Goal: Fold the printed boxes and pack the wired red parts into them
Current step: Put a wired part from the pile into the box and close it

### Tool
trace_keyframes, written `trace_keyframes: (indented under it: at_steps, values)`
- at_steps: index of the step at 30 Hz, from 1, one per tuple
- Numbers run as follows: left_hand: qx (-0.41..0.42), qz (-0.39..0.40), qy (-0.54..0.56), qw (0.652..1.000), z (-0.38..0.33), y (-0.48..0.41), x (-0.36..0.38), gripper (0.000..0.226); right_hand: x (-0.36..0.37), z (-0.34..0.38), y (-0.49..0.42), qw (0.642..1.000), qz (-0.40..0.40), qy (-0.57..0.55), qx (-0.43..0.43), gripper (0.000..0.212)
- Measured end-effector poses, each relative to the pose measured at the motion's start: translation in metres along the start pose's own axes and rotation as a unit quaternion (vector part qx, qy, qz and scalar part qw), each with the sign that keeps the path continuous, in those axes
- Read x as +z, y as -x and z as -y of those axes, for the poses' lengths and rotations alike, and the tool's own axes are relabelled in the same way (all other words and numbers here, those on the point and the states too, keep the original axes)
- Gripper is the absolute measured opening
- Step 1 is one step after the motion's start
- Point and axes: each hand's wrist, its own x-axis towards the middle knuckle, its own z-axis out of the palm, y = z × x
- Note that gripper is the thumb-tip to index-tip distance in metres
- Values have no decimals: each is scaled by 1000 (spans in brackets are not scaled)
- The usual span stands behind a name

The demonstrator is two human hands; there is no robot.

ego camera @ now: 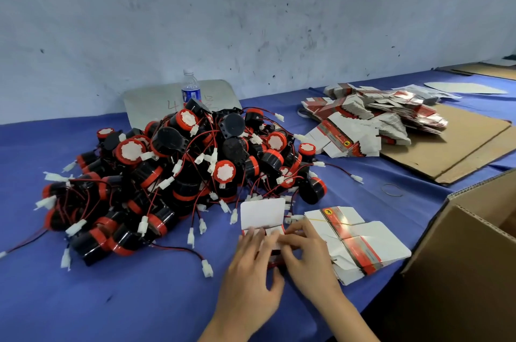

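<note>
- The wired red parts (178, 171) are lying heaped at ten o'clock from the hands. They are looking rigid, and their wires are tangling, so lifting one by its body is probably safest.
- The left hand (251, 266) is gripping the printed box (262, 214) at six o'clock, fingers together on top and thumb curling underneath.
- The box is looking light and crushable, its white flap standing open.
- The right hand (310, 258) is pinching the box's folds with bent fingers.
- The flat boxes (360, 244) and the carton (460, 272) are crowding three o'clock, while bare cloth is lying at seven.
</note>
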Motion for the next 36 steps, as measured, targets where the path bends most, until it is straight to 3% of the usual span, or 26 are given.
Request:
trace_keyframes:
  at_steps: [2,6,7,8,11,12,14,16,20,27,28,31,36]
  values:
    - [11,8,-26,1000,2,-2,1,62,-5,3,3,1000,-4,-26,12,25]
    - [22,-43,-20,999,12,-4,4,38,-28,21,-17,980,-122,-153,41,25]
    - [30,-54,-13,998,13,-4,4,33,-33,26,-29,977,-112,-175,46,21]
    - [32,-57,-2,998,14,-4,5,30,-36,31,-41,978,-63,-191,64,16]
    - [25,-46,40,998,19,-6,6,26,-27,32,-63,960,149,-196,132,36]
    - [23,-40,52,998,21,-6,6,26,-21,30,-64,952,186,-195,144,41]
    - [13,-28,79,996,22,-6,6,24,-13,23,-60,948,211,-205,124,45]
    - [7,-27,99,995,22,-5,5,24,-10,16,-52,952,210,-213,64,24]
    - [-5,-58,159,986,19,-4,2,17,-2,10,-34,981,135,-136,-12,21]
    - [-88,-110,233,962,16,-1,-2,83,2,-9,-7,971,179,-148,-53,33]
    - [-85,-102,229,964,16,0,-3,83,2,-10,-6,971,184,-147,-50,34]
    - [-65,-107,171,977,15,1,-6,50,1,-11,-7,972,192,-126,-49,35]
    - [-131,-103,236,957,26,2,-10,31,2,-12,-7,975,187,-39,-113,36]
